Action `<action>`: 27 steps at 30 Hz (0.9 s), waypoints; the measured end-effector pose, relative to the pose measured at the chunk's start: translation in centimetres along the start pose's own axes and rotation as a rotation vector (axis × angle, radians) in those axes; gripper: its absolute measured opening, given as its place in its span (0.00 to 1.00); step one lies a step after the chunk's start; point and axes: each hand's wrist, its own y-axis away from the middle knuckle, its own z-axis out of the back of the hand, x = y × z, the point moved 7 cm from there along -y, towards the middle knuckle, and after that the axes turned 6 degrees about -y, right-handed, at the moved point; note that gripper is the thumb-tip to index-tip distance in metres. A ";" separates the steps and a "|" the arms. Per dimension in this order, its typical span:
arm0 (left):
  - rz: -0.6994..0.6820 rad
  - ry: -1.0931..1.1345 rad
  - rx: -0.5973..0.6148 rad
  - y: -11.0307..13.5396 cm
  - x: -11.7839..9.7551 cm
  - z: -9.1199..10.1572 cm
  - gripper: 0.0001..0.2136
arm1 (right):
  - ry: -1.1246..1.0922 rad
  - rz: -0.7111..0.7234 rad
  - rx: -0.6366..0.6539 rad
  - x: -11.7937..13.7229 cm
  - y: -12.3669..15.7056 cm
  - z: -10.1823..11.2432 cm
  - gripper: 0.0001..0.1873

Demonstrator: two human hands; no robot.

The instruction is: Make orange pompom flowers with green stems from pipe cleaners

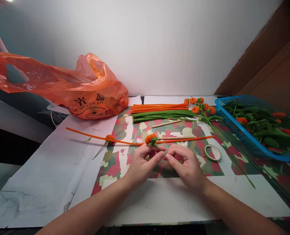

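Note:
My left hand [145, 161] pinches the green stem of a small orange pipe-cleaner flower [150, 139], whose head sticks up above my fingers. My right hand [185, 163] is closed in a pinch on the lower end of the same stem, fingertips almost touching the left ones. Both hands hover over a patterned mat [184, 130] on the table. A second orange flower [110, 138] with a thin stem lies to the left, across a long orange pipe cleaner [86, 133]. Another long orange pipe cleaner [189, 139] lies just beyond my hands.
Bundles of orange [159, 107] and green pipe cleaners [161, 115] lie at the back, with a wooden stick [166, 123]. A finished flower sprig [202, 109], a tape roll [212, 152], a blue basket [247, 140] of flowers at right, and an orange plastic bag [68, 85] at left.

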 end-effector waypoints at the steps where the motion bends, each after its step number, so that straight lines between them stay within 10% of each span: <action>1: 0.021 0.032 0.003 0.0 0.2 -0.1 0.12 | -0.029 -0.026 0.002 -0.2 0.0 0.0 0.13; 14: 0.366 0.770 0.003 0.0 2.3 -1.6 0.09 | 0.113 0.011 0.131 0.0 0.1 -1.6 0.11; 27: 0.411 0.879 -0.036 -0.2 2.3 -1.1 0.07 | 0.183 0.041 0.206 -0.4 0.5 -2.1 0.03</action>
